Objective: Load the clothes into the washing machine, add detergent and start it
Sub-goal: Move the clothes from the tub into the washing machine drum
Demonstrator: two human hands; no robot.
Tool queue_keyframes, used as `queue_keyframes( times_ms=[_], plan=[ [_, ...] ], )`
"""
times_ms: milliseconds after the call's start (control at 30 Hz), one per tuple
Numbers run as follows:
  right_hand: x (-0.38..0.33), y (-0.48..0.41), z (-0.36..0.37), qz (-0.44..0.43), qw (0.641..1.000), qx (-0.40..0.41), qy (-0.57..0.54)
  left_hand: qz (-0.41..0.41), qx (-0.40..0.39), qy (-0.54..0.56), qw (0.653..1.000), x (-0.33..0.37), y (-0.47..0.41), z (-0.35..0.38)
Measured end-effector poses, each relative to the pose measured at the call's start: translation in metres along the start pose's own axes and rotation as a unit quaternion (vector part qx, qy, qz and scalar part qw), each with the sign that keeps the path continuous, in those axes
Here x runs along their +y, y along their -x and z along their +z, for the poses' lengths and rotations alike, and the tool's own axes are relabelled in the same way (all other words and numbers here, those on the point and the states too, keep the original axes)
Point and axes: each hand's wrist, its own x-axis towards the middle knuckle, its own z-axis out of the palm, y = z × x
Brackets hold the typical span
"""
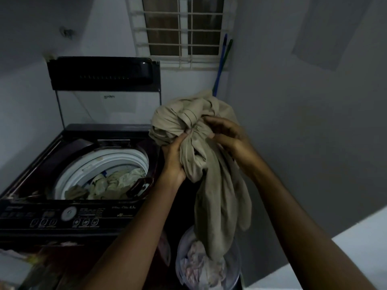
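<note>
Cloth: beige garment [201, 130] bunched up high, right of washing machine [100, 164], tail trailing into basket [209, 266]
Hands: left hand [174, 158] and right hand [228, 135] both gripping bunch
Handling: soft, light, floppy; best gathered at the bunch
Drum: seemingly part-filled

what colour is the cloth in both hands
Beige or khaki cloth, seen in the head view.

Washing machine [79, 164] at left, lid [104, 74] raised against the far wall; clothes [109, 183] in its drum; control panel [62, 216] along its near edge. Garment [201, 147] held up right of the drum, left hand [174, 162] and right hand [228, 135] on it; its tail hangs into the basket [184, 266] below, near right of the machine. Window [182, 28] far centre; two poles [222, 65] lean in the corner to its right.
</note>
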Motion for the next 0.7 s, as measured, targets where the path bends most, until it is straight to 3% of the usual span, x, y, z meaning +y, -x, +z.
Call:
queue_keyframes(
  times_ms=[100,167,300,433,500,600,700],
  plan=[
    [0.028,0.025,-0.015,-0.01,0.991,0.123,0.043,0.035,-0.007,0.041,0.999,0.013,-0.006,0.007],
    [0.062,0.046,-0.024,0.035,0.982,0.156,0.102,0.071,-0.022,0.077,0.994,0.017,-0.014,0.009],
    [0.135,0.069,-0.019,0.182,0.964,0.091,0.173,0.09,-0.038,0.074,0.992,0.021,-0.02,0.009],
    [0.158,0.069,-0.019,0.192,0.948,0.082,0.24,0.127,-0.019,-0.001,0.992,0.025,-0.017,-0.004],
    [0.142,0.063,-0.028,0.176,0.949,0.15,0.215,0.134,0.002,-0.039,0.99,0.031,-0.018,-0.023],
    [0.098,0.043,-0.04,0.168,0.93,0.319,0.073,0.192,0.05,-0.097,0.975,0.04,-0.024,-0.049],
    [0.042,0.01,-0.025,0.103,0.93,0.354,-0.011,0.207,0.049,-0.146,0.966,0.047,-0.028,-0.065]
  ],
)
